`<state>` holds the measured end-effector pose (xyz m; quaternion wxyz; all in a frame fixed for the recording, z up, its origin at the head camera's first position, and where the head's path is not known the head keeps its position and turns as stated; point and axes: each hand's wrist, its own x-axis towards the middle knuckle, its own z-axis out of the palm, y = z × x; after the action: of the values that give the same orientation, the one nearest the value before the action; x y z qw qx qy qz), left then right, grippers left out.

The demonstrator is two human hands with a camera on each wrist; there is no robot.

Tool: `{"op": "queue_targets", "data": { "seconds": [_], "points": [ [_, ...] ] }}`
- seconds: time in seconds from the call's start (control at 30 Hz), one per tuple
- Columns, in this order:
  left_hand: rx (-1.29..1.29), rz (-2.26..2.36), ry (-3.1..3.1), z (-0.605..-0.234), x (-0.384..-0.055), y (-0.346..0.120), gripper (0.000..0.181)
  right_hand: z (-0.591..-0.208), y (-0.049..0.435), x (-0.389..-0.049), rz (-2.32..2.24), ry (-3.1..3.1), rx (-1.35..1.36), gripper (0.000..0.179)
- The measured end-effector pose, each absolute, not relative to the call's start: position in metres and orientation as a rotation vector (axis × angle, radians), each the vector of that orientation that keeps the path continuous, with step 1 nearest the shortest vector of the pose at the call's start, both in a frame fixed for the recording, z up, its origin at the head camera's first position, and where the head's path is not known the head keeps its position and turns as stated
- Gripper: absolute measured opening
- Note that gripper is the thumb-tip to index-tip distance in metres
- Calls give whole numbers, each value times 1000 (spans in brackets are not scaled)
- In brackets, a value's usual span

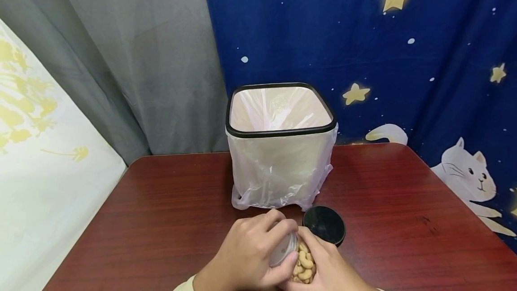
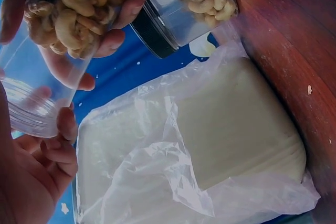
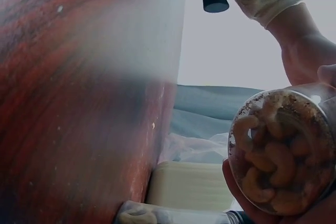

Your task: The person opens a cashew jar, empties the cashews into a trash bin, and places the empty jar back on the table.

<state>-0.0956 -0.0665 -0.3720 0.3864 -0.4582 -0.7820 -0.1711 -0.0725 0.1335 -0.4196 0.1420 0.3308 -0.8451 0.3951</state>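
Observation:
A clear plastic jar of cashews (image 1: 304, 264) is tilted between both hands low in the head view. My right hand (image 1: 329, 264) grips its body; my left hand (image 1: 252, 248) curls its fingers and thumb about the mouth end. A pale round surface (image 1: 284, 249) shows at that end; I cannot tell whether it is a seal or the bare opening. Ridged screw threads on the neck (image 2: 31, 111) are visible in the left wrist view, and the right wrist view faces the jar's base (image 3: 278, 156). Just beyond my right hand stands a second cashew jar with a black lid (image 1: 324, 224).
A cream bin (image 1: 278, 165) with a black rim and a thin plastic liner stands behind the jars on the reddish-brown table (image 1: 173, 210). Grey and blue star-patterned curtains (image 1: 282, 26) hang behind. A white cloth with yellow print (image 1: 48, 169) is at the left.

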Motion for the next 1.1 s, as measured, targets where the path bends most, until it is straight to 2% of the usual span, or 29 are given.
{"op": "queue_targets", "data": {
  "seconds": [0.43,0.57,0.73,0.8,0.97,1.1],
  "points": [
    [-1008,-430,-2127,-373,-86,-63,19,-419,130,-70,1231,-2495,911,62],
    [-1012,-431,-2162,-372,-85,-64,24,-418,131,-70,1239,-2519,905,63],
    [-1085,-437,-2210,-366,-87,-70,56,-415,133,-71,1258,-2588,892,67],
    [-1159,-434,-2154,-362,-91,-73,63,-415,135,-72,1282,-2593,928,71],
    [-1378,-332,-1835,-356,-103,-79,54,-417,139,-77,1254,-2497,1139,76],
    [-1444,-267,-1729,-354,-107,-81,54,-416,141,-79,1230,-2450,1234,68]
  ]
}}
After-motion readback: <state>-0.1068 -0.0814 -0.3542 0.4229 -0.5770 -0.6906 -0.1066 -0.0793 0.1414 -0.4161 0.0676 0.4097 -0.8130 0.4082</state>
